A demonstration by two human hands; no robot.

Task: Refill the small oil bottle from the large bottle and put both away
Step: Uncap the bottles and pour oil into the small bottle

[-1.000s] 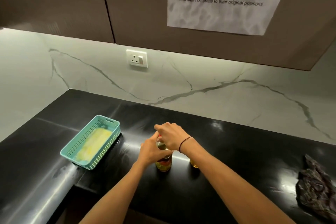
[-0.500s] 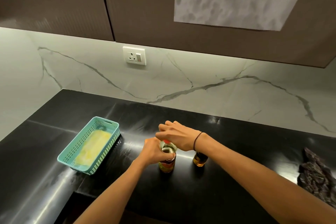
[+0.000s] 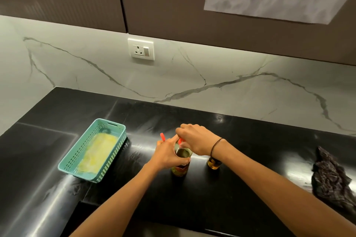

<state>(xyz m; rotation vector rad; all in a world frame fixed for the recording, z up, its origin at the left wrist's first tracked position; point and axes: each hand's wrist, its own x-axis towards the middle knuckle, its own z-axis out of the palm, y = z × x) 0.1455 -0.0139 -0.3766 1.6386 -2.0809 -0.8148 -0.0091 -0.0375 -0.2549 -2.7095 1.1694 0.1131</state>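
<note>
Black counter [image 3: 240,188]: large bottle [image 3: 180,161] gripped by left hand [image 3: 169,155]; red cap [image 3: 180,140] pinched by right hand [image 3: 196,140]. Opening step judged; small bottle [image 3: 213,163] at 3 o'clock awaits pouring.

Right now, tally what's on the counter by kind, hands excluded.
Bottles: 2, large bottle, small bottle
Baskets: 1, teal basket
Cloths: 1, dark cloth
Total: 4

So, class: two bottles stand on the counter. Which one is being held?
The larger bottle, with the red label: the left hand grips it. The small bottle stands untouched beside it.
</note>
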